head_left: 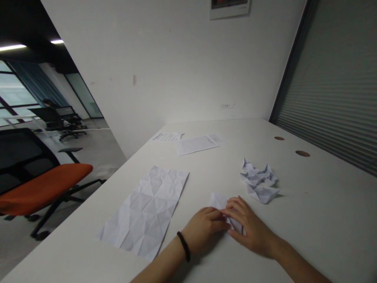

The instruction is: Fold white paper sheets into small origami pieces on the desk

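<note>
Both hands meet over a small folded piece of white paper [217,200] near the front of the table. My left hand [205,228], with a dark band at the wrist, has its fingers closed on the paper's left side. From the right, my right hand [250,226] grips the same paper between thumb and fingers; much of it is hidden beneath them. To the left lies a creased sheet of paper [147,210], opened out and covered in triangular fold lines. Several folded paper pieces [259,181] sit in a pile beyond my right hand.
Printed sheets [198,145] lie farther back on the white table [321,220]. Two round holes [302,153] are near its right edge, beside a blind-covered panel [335,86]. An orange-seated chair [47,184] stands left of the table. In the background, a person sits by a monitor.
</note>
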A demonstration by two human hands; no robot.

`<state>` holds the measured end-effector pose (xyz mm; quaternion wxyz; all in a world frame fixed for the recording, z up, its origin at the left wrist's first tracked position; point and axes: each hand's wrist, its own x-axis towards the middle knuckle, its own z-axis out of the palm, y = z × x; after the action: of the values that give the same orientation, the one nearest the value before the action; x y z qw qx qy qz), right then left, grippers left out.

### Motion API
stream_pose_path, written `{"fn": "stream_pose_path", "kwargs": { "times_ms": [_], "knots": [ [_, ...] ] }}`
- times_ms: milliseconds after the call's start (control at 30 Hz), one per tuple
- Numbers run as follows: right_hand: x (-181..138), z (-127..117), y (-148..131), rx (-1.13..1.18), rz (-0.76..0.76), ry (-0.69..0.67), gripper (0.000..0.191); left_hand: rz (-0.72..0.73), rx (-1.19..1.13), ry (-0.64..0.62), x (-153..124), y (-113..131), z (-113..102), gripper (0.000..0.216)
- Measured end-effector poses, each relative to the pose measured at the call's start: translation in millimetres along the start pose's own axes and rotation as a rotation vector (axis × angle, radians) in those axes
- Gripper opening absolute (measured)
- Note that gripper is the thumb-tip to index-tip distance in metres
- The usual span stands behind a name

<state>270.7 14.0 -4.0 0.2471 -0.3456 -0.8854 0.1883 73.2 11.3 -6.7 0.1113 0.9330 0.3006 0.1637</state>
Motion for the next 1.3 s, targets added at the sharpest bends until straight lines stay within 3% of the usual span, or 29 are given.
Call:
{"fn": "stream_pose_path", "kwargs": {
  "times_ms": [167, 300, 433, 600, 733, 833, 967, 1133, 1300],
  "knots": [
    [0, -4, -2, 0.177, 0.002, 0.093, 0.018, -0.028, 0.022, -0.026, -2, 6, -8, 0.026],
    [0, -6, 0, 0.261, -0.022, 0.118, 0.018, -0.007, 0.051, -0.037, -5, 10, -6, 0.038],
    [1, -2, 1, 0.202, 0.039, 0.120, 0.014, 0.011, 0.052, -0.046, -8, 11, -7, 0.041],
    [2, 6, 4, 0.106, 0.150, 0.056, 0.012, -0.042, -0.005, 0.014, -8, 10, -17, 0.008],
    [2, 8, 5, 0.075, 0.162, 0.050, 0.011, -0.118, -0.025, 0.118, -6, 9, -22, 0.023],
    [2, 5, 3, 0.023, 0.108, 0.073, 0.009, -0.031, -0.031, 0.041, -6, 9, -17, 0.042],
    [0, -4, -1, 0.013, 0.061, 0.047, 0.004, -0.066, -0.010, -0.002, -5, 7, -7, 0.032],
    [-6, -14, -4, 0.083, 0.108, -0.108, 0.037, -0.108, -0.015, -0.014, -5, 0, -7, 0.026],
    [-7, -14, 1, 0.131, 0.110, -0.079, 0.030, -0.092, -0.025, 0.019, -5, 0, -10, 0.040]
  ]
}}
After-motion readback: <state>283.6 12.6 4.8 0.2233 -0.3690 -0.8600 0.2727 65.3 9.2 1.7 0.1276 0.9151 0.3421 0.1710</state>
